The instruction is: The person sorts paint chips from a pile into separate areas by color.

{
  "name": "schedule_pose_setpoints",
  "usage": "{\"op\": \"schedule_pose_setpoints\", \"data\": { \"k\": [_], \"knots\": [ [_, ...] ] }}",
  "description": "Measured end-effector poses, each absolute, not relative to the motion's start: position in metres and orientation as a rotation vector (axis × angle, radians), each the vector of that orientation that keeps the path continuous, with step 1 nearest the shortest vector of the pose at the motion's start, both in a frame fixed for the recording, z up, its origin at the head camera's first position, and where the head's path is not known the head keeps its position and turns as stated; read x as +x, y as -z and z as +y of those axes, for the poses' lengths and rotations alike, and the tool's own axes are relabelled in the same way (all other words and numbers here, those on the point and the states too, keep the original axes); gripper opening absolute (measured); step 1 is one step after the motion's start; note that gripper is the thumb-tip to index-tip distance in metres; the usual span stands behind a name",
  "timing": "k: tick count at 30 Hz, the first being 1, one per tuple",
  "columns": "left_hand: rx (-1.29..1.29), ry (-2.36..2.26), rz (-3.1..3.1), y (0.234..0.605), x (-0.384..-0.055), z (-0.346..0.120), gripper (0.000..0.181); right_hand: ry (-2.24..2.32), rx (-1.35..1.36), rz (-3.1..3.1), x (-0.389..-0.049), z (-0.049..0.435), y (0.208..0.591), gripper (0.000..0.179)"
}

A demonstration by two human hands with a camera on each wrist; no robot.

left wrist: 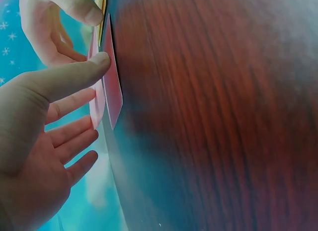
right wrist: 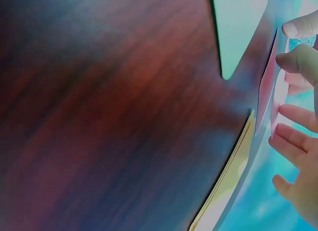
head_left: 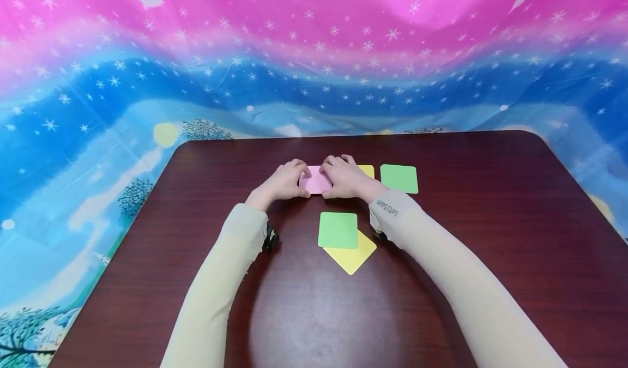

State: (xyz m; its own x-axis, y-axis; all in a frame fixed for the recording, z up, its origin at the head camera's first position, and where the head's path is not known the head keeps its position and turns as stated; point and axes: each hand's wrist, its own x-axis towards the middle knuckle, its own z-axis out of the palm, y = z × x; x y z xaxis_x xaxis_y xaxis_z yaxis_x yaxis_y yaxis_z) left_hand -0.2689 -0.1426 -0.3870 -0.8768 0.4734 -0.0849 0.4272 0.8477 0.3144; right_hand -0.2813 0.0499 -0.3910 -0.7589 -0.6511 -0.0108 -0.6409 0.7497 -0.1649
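Note:
Between my two hands, a square pink card [head_left: 315,180] is held near the back of the table. My left hand [head_left: 282,182] pinches its left side, thumb in front and fingers behind. My right hand [head_left: 345,179] grips the opposite side in the same way. In the left wrist view, the held card stands a little apart from another pink card [left wrist: 114,94] that lies on the table below. Just right of the pink cards is a yellow card stack [right wrist: 228,179], partly hidden by my right hand in the head view.
A green card [head_left: 399,179] lies at the right end of the back row. Closer to me, another green card [head_left: 338,230] overlaps a turned yellow card [head_left: 351,259]. The dark wooden table [head_left: 171,259] meets a patterned cloth [head_left: 314,73] behind.

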Motion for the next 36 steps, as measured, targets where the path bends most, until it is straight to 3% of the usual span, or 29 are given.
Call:
{"op": "schedule_pose_setpoints", "data": {
  "k": [19, 36],
  "knots": [
    [0.686, -0.460, 2.774, 0.390, -0.277, -0.144, 0.035, 0.202, -1.032, 2.815, -0.289, 0.047, 0.394, 0.050],
    [0.574, -0.471, 2.720, 0.385, -0.262, -0.143, 0.045, 0.177, -1.053, 2.806, -0.282, 0.051, 0.394, 0.049]
  ]
}}
